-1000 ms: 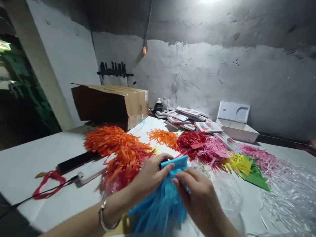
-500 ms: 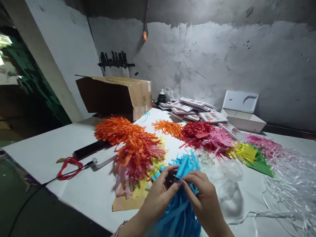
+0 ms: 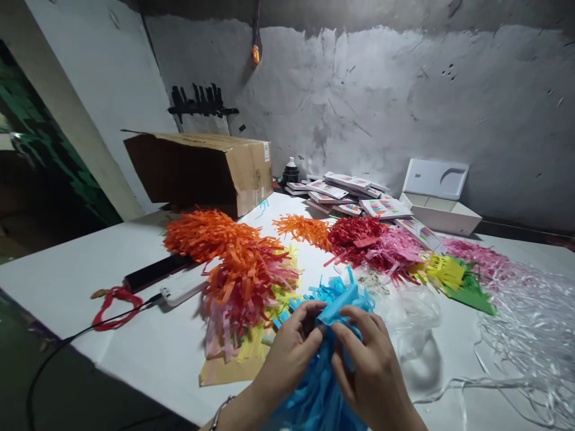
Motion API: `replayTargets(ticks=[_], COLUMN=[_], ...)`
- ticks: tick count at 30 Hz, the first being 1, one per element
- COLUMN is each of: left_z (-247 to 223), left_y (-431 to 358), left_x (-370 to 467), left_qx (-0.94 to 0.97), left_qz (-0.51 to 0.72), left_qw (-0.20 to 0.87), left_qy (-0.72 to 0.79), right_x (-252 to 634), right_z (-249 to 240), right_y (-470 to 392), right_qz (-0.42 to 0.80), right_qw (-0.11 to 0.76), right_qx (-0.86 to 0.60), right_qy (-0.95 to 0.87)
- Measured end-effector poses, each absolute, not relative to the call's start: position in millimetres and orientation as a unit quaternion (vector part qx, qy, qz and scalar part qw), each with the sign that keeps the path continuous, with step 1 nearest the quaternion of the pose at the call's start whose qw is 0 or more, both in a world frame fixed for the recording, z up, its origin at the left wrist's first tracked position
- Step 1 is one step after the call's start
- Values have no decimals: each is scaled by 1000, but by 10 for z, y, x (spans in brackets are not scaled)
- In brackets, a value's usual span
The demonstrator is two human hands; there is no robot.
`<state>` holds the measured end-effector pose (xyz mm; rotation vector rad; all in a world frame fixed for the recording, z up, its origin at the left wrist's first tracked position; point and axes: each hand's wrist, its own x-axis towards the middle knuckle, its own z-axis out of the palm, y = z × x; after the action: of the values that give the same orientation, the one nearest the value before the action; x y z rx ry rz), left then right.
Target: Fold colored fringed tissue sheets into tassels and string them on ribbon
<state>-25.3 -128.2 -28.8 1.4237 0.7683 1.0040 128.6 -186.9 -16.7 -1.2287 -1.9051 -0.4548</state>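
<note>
Blue fringed tissue paper point(image 3: 335, 308) lies at the front of the table, its cut strips spreading ahead of and below my hands. My left hand point(image 3: 299, 341) pinches the left edge of its uncut band between thumb and fingers. On the other side, my right hand point(image 3: 366, 350) has its thumb and fingertips on the same band, which looks partly rolled or folded. Long blue strips hang down between my wrists. Just left lies a pile of orange, red, pink and yellow tissue fringe point(image 3: 245, 275) on a tan sheet point(image 3: 224, 372).
An open cardboard box point(image 3: 251, 176) stands at the back left. Printed flat packs point(image 3: 386, 208) are heaped by the wall, near a white box point(image 3: 442, 215). Silver strands point(image 3: 530, 335) cover the right side. A power strip point(image 3: 182, 291) with a cable and a black phone-like slab point(image 3: 157, 271) lie left.
My right fingers have shifted and spread a little on the blue band, which now tilts more to the right and looks less tightly rolled. The camera view has shifted slightly.
</note>
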Motion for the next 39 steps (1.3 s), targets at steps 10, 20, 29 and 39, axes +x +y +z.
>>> replayTargets(ticks=[10,20,29,39], left_z=[-388,-325,-454,-338], left_y=[-1297,-1214,-1209,-1247], left_x=[-290,-278,-262,-314], left_qx=[645,777,832,851], left_qz=[421,394,409,429], left_qw=[537,355,214,-13], left_qy=[344,340,308,303], right_x=[1294,1437,1298,1446], right_z=[-211,-57,-4,58], right_y=[-1830,-1727,-1753,-1684], right_qz=[32,-42,-284,-34], right_qw=[467,472,267,255], right_qx=[-551,-511,-509,-652], right_qy=[-691,-717,-768,-713])
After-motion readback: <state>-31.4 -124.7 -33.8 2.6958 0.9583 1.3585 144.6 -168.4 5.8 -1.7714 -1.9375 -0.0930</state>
